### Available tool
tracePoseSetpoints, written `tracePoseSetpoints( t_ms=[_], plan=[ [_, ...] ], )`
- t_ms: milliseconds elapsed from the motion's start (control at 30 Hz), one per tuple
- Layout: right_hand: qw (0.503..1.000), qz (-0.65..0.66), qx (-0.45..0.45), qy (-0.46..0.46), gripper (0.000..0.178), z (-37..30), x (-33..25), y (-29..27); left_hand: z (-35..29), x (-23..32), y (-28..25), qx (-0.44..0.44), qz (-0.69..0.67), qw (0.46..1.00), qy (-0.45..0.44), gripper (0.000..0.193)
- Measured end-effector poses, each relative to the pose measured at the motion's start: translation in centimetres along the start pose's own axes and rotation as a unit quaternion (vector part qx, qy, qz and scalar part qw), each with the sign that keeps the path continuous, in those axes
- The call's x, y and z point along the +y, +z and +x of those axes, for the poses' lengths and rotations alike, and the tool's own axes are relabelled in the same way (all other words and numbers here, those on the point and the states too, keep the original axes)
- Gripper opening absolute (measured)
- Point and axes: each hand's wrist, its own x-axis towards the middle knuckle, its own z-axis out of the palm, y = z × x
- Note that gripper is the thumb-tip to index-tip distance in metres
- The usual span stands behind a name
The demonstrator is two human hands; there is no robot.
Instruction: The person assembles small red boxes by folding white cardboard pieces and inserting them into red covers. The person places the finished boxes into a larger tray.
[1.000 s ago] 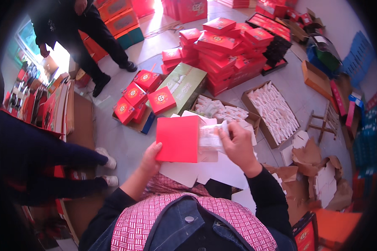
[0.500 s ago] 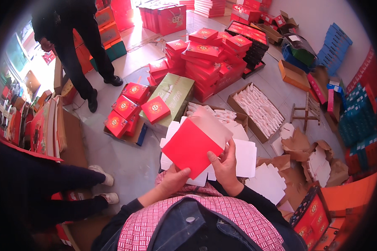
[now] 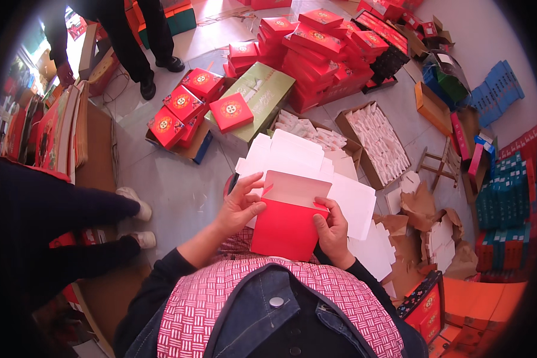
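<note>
While forearms (image 3: 200, 246) angle inward, hands (image 3: 335, 230) flank a red box (image 3: 285, 232) (open-ended).

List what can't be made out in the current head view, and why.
Head view: contents, if any, of the red box, hidden by its front.
Head view: head of the far person, cut off by the top edge.
Head view: print on the teal boxes, too small.

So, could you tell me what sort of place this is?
Probably a packing room or storeroom: patterned red boxes are piled up, small white packets fill a carton, and the person's right hand holds an open red box.
</note>
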Motion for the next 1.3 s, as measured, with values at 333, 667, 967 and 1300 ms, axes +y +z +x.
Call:
tracePoseSetpoints(
  t_ms=[333, 667, 967, 1300],
  plan=[
    [0.981, 0.192, -0.002, -0.040, 0.031, 3.6, -1.4, -2.1, 2.0, 0.4, -0.1, -0.109, 0.092, 0.990, -0.022, 0.025],
    [0.912, -0.099, -0.361, 0.166, 0.017, 11.5, -6.6, -1.8, 1.4, 2.0, 1.5, -0.097, 0.136, 0.986, 0.020, 0.022],
    [0.877, -0.253, -0.400, -0.081, 0.044, 10.5, -6.7, -1.0, 0.9, 1.3, 1.6, -0.073, 0.057, 0.996, -0.013, 0.030],
    [0.860, -0.258, -0.428, -0.100, 0.042, 10.9, -6.9, -1.1, 0.7, 0.5, 1.6, -0.069, 0.023, 0.997, 0.030, 0.042]
  ],
)
